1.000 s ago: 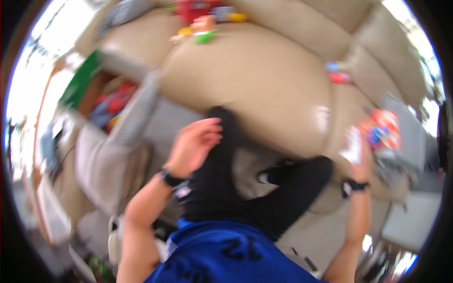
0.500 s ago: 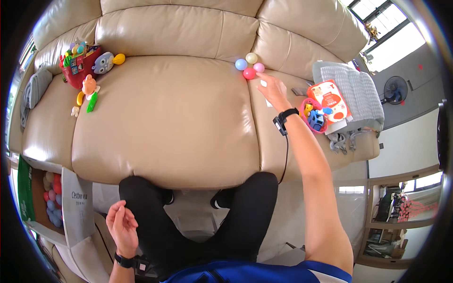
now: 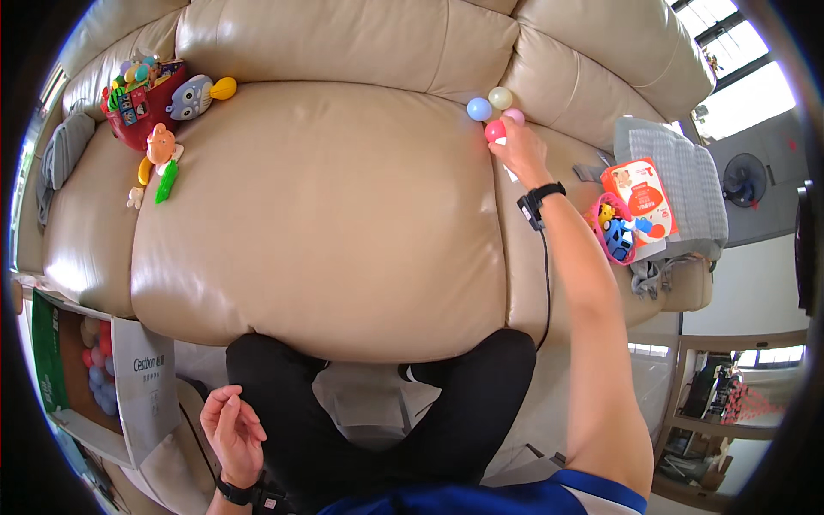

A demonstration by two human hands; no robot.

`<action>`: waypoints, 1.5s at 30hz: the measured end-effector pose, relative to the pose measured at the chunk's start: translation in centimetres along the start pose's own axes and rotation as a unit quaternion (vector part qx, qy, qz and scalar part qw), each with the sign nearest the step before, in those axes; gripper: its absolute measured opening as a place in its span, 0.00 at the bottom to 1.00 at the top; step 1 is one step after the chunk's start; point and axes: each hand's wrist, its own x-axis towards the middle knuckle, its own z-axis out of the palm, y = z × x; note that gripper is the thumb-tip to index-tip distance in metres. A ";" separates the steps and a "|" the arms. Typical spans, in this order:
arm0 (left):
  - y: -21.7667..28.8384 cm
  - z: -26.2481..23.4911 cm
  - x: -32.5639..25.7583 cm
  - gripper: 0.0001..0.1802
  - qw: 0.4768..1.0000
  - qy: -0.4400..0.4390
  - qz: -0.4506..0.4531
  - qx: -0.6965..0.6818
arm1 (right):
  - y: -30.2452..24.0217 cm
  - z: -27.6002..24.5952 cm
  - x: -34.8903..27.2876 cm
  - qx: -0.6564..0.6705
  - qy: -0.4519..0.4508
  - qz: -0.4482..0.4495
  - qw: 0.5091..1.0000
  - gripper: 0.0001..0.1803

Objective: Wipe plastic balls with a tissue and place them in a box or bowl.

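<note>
At the far right of the large sofa cushion, my right hand [image 3: 524, 154] reaches out and closes on a red ball [image 3: 494, 130], fingers at its right side and thumb near its lower edge. Close around it lie a blue ball [image 3: 479, 109], a cream ball [image 3: 500, 98] and a pink ball [image 3: 514, 116], the pink one partly behind my fingers. My left hand [image 3: 233, 435] hovers by my left thigh with loosely bent fingers and nothing in it. Nearest to it is a cardboard box [image 3: 144, 386] with several coloured balls [image 3: 101, 378] inside.
Far left on the beige sofa [image 3: 318, 215] sit a red basket of toys [image 3: 142, 120], an owl-like toy [image 3: 190, 97], a figure [image 3: 160, 144] and a green toy [image 3: 167, 182]. To the right are a pink basket [image 3: 614, 227], an orange-white box [image 3: 640, 199] and a grey cloth [image 3: 678, 176].
My right hand has moved in to the red ball and closed on it. The view has shifted, so the sofa items sit differently in the picture. My left hand stays by my thigh.
</note>
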 end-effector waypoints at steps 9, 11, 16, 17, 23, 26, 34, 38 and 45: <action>1.8 2.5 -1.5 0.22 0.969 -0.192 0.041 0.149 | -11.8 -16.2 -22.1 0.649 -0.402 0.141 0.630 0.25; 2.2 5.5 -2.4 0.33 0.928 -0.307 0.120 0.174 | -14.4 -18.7 -27.7 0.694 -0.485 0.172 0.504 0.24; 3.4 8.5 -4.2 0.40 0.807 -0.497 0.156 0.279 | -18.7 -19.5 -36.8 0.720 -0.522 0.178 0.421 0.23; 3.3 8.4 -4.3 0.38 0.744 -0.549 0.190 0.330 | -18.9 -19.2 -37.9 0.736 -0.512 0.180 0.403 0.23; 1.6 6.1 -6.3 0.30 0.825 -0.486 0.123 0.260 | -19.8 -16.4 -41.7 0.813 -0.481 0.146 0.295 0.38; 1.7 5.2 -7.7 0.30 0.889 -0.420 0.048 0.177 | -21.0 -15.7 -42.5 0.890 -0.322 0.267 0.181 0.39; 0.6 6.2 -10.7 0.25 0.895 -0.423 -0.017 0.142 | -23.5 -17.6 -43.0 0.884 -0.129 0.142 0.426 0.35; -0.6 5.9 -9.7 0.22 0.858 -0.486 -0.135 0.091 | -24.0 -16.1 -42.4 0.675 0.073 -0.216 0.701 0.16; -1.2 5.7 -9.8 0.17 0.830 -0.482 -0.257 -0.111 | -23.5 -16.5 -42.0 0.660 0.092 -0.251 0.702 0.15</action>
